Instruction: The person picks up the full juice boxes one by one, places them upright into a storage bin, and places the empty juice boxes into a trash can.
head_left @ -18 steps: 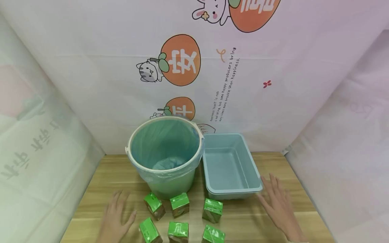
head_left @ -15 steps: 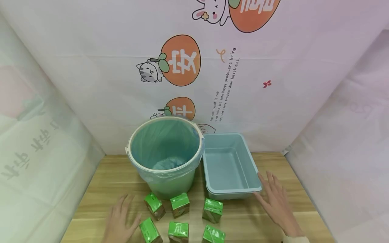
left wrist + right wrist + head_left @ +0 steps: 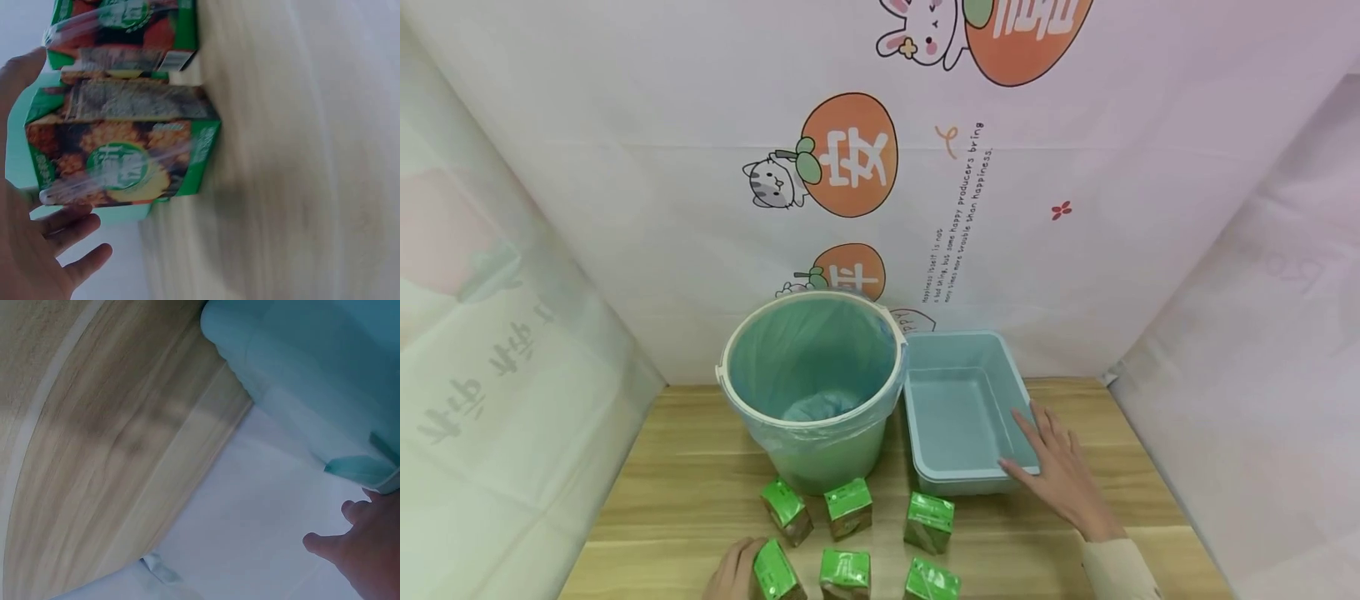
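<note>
My left hand [image 3: 733, 571] is beside the front-left green-topped juice box [image 3: 777, 571] in the head view. In the left wrist view, its fingers [image 3: 72, 228] are fairly straight alongside a juice box [image 3: 119, 162] with a straw on its side; the thumb is above, and no firm grip shows. Another juice box [image 3: 125, 31] stands close by. My right hand [image 3: 1060, 467] reaches over the near right corner of the light blue basin [image 3: 977, 477], fingers spread and extended. Whether it touches the rim is hard to tell.
A pale green bin [image 3: 831, 454] with a clear liner stands left of the basin. Several more juice boxes, such as the far right one [image 3: 929, 523], stand in two rows on the wooden table [image 3: 647, 467]. Printed cloth [image 3: 700, 83] walls enclose the back and sides.
My left hand has moved right and toward the front, up to the front-left juice box. My right hand has moved left, over the basin's right rim. The view has shifted slightly.
</note>
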### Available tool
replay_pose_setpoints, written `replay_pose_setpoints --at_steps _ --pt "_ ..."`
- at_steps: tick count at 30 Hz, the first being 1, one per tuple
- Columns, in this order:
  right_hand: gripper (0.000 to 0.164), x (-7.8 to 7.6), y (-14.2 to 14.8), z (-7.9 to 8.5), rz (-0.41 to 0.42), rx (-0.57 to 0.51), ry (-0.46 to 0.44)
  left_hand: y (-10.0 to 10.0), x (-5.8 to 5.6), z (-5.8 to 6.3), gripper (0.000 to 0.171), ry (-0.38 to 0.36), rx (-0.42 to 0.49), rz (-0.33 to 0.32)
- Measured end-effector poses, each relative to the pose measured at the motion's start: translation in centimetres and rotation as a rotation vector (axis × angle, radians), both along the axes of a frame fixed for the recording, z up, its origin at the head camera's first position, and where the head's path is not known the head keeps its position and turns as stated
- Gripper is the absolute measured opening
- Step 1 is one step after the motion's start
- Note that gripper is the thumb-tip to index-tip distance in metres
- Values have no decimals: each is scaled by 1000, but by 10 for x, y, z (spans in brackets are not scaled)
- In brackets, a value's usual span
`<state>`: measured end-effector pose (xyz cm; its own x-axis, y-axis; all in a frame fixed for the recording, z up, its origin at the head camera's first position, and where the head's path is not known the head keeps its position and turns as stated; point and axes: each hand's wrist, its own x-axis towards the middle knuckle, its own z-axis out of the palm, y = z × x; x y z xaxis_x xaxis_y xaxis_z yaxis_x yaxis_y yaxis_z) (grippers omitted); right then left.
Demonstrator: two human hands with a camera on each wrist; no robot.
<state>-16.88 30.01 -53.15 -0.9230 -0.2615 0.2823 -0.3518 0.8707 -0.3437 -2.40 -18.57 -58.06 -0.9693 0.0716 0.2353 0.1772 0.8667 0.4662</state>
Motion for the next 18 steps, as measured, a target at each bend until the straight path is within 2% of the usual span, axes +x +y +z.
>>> replay_pose_setpoints --at_steps 3,5,10,13,18 --pt "85 -2 0 -2 1 0 12 5 5 -3 99 -7 28 38" --pt "86 -2 1 -3 5 7 7 8 7 -5 99 15 70 52" --pt "87 -3 0 -4 6 11 -8 14 9 -4 83 27 148 58" --pt "87 -4 -1 -3 4 3 8 16 8 1 77 -9 187 73" --pt "87 -5 1 -3 1 0 19 17 5 8 80 -101 203 113"
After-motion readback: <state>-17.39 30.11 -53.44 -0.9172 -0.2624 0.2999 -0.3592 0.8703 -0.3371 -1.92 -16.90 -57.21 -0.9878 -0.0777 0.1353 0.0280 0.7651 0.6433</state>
